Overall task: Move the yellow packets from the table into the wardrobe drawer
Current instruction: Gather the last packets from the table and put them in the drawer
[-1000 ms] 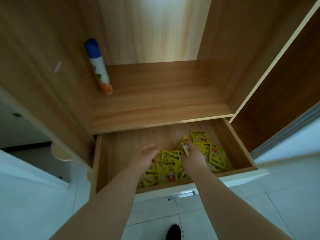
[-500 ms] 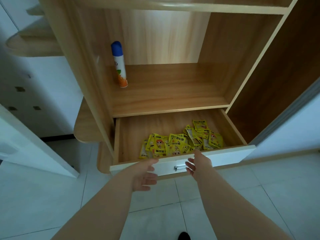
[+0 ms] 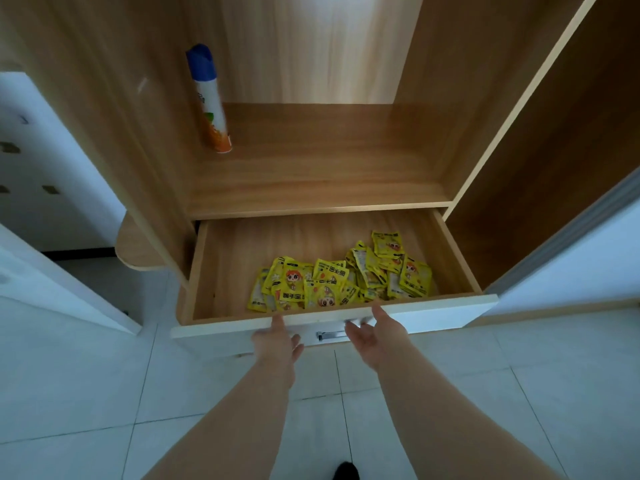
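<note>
Several yellow packets (image 3: 341, 280) lie in a loose heap in the front right part of the wardrobe drawer (image 3: 446, 308), which is pulled out. My left hand (image 3: 275, 341) and my right hand (image 3: 375, 337) rest against the drawer's white front, one on each side of its metal handle (image 3: 330, 336). Both hands hold nothing and their fingers are spread. No table is in view.
A spray can (image 3: 209, 98) with a blue cap stands on the wardrobe shelf (image 3: 318, 174) above the drawer. A white door (image 3: 52, 289) stands at the left, and a rounded wooden corner shelf (image 3: 135, 251) juts out beside the wardrobe. The floor is pale tile.
My hands have come out of the drawer, left the packets there, and now touch the drawer's front panel. The view has pulled back and then neared again.
</note>
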